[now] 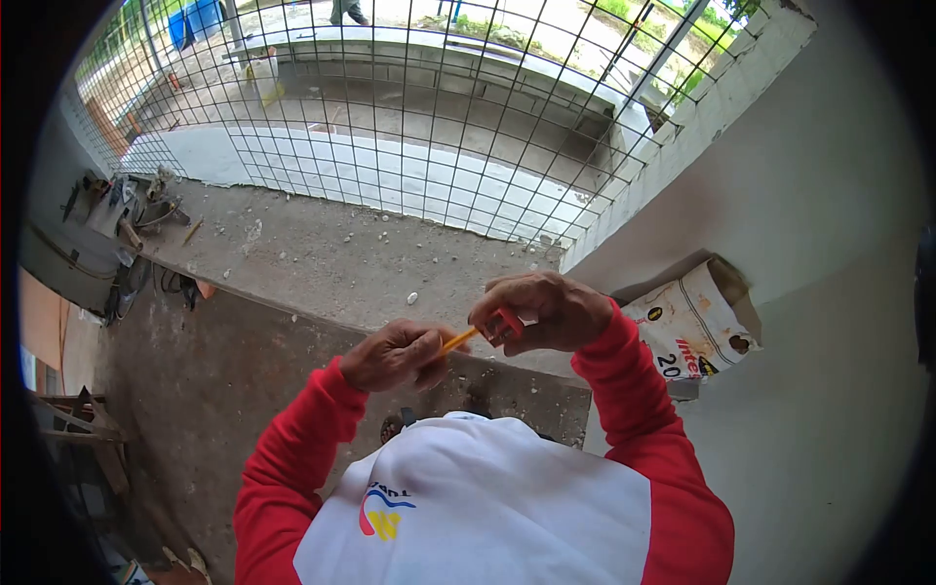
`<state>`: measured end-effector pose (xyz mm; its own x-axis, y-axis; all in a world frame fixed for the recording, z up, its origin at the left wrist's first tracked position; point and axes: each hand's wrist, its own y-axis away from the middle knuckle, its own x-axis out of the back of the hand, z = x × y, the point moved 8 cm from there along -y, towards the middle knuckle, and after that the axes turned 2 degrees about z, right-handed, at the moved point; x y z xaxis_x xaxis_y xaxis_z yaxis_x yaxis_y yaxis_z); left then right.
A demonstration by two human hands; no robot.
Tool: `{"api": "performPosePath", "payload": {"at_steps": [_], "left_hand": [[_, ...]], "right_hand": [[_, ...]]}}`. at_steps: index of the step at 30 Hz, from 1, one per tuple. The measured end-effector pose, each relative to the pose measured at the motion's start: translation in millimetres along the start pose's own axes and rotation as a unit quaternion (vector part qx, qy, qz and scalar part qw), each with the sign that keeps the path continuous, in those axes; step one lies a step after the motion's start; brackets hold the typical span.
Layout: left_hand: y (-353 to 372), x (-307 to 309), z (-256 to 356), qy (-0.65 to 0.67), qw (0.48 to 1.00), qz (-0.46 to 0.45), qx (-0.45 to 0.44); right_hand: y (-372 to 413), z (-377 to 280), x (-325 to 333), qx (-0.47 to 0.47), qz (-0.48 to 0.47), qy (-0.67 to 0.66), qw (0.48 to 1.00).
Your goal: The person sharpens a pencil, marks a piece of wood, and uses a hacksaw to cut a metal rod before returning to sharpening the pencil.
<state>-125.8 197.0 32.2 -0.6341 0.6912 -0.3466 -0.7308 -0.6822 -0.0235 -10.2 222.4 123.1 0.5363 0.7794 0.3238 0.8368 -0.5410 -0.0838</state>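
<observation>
My left hand (398,355) is closed around a yellow pencil (459,340), which slants up to the right. Its far end meets a small red tool (507,323) held in the curled fingers of my right hand (546,310). The tool resembles a pencil sharpener, but fingers hide part of it. Both hands are raised in front of my chest, near the edge of a rough concrete ledge (322,239).
Beyond the ledge stands a wire mesh grille (390,127). An open paper sack (687,317) leans by the wall on the right. Assorted tools and scraps (136,214) lie at the ledge's left end. Outside, a person's legs (348,12) show at the top.
</observation>
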Motion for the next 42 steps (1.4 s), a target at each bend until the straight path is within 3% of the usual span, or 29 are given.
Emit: {"api": "performPosePath", "payload": {"at_steps": [1, 4, 5, 6, 7, 10, 12, 13, 15, 16, 17, 19, 21, 24, 26, 27, 29, 30, 31, 33, 34, 35, 36, 39, 41, 42], "left_hand": [[7, -7, 5, 0.001, 0.996, -0.074, 0.059], [-5, -5, 16, -0.105, 0.993, -0.037, -0.048], [-10, 4, 28, -0.251, 0.957, 0.071, -0.126], [-10, 7, 41, -0.387, 0.883, 0.176, -0.198], [-3, 6, 53, -0.507, 0.774, 0.274, -0.261], [2, 3, 54, -0.569, 0.695, 0.300, -0.322], [0, 14, 31, -0.308, 0.890, 0.244, -0.232], [-2, 15, 18, -0.163, 0.949, 0.204, -0.175], [-1, 0, 17, -0.040, 0.997, 0.025, -0.055], [1, -10, 15, 0.024, 0.998, -0.065, 0.007], [-3, -13, 18, -0.025, 0.996, -0.085, -0.018], [-9, 1, 34, -0.249, 0.957, 0.084, -0.124], [-4, 2, 58, -0.467, 0.823, 0.243, -0.213], [3, 1, 58, -0.576, 0.693, 0.306, -0.306], [2, 15, 44, -0.383, 0.865, 0.252, -0.204], [2, 16, 35, -0.274, 0.926, 0.215, -0.144], [7, 11, 27, -0.080, 0.992, 0.088, -0.037], [9, 3, 22, 0.021, 0.999, 0.021, 0.018], [7, 5, 25, -0.030, 0.999, 0.028, 0.009], [3, 7, 31, -0.133, 0.990, 0.047, -0.011], [3, 13, 41, -0.290, 0.946, 0.123, -0.072], [4, 12, 49, -0.436, 0.869, 0.196, -0.130], [8, 9, 58, -0.566, 0.760, 0.261, -0.182], [14, 5, 64, -0.612, 0.673, 0.310, -0.278], [7, 18, 47, -0.371, 0.883, 0.234, -0.167], [6, 18, 35, -0.231, 0.950, 0.185, -0.103]], "right_hand": [[-2, -3, -3, -0.011, -0.018, 0.004, 1.000], [-7, -9, 3, -0.044, -0.008, 0.015, 0.999], [-9, -7, 11, -0.041, 0.048, 0.006, 0.998], [-10, 1, 17, -0.037, 0.105, -0.005, 0.994], [-10, 10, 22, -0.032, 0.162, -0.017, 0.986], [-9, 30, 19, -0.023, 0.207, -0.029, 0.978], [-7, 10, 12, 0.000, 0.149, 0.032, 0.988], [-5, -2, 11, -0.011, 0.112, 0.043, 0.993], [-5, -15, 7, -0.033, 0.057, 0.045, 0.997], [-7, -19, 6, -0.043, 0.037, 0.036, 0.998], [-8, -19, 4, -0.053, 0.016, 0.028, 0.998], [-10, -16, 16, -0.061, 0.092, 0.047, 0.993], [-13, -3, 27, -0.034, 0.171, 0.085, 0.981], [-14, 19, 26, -0.019, 0.207, 0.064, 0.976], [-14, 18, 22, -0.023, 0.164, 0.021, 0.986], [-13, 15, 19, -0.028, 0.146, 0.009, 0.989], [-14, 4, 15, -0.029, 0.107, 0.017, 0.994], [-16, -4, 13, -0.028, 0.085, 0.037, 0.995], [-17, -7, 10, -0.027, 0.061, 0.055, 0.996], [-18, -1, 15, -0.015, 0.105, 0.048, 0.993], [-19, 4, 18, -0.007, 0.126, 0.045, 0.991], [-20, 12, 20, -0.007, 0.156, 0.043, 0.987], [-20, 22, 21, -0.006, 0.185, 0.041, 0.982], [-17, 24, 18, -0.013, 0.211, 0.021, 0.977], [-14, 18, 16, -0.009, 0.191, -0.009, 0.982], [-11, 14, 16, -0.002, 0.171, -0.030, 0.985]]}}
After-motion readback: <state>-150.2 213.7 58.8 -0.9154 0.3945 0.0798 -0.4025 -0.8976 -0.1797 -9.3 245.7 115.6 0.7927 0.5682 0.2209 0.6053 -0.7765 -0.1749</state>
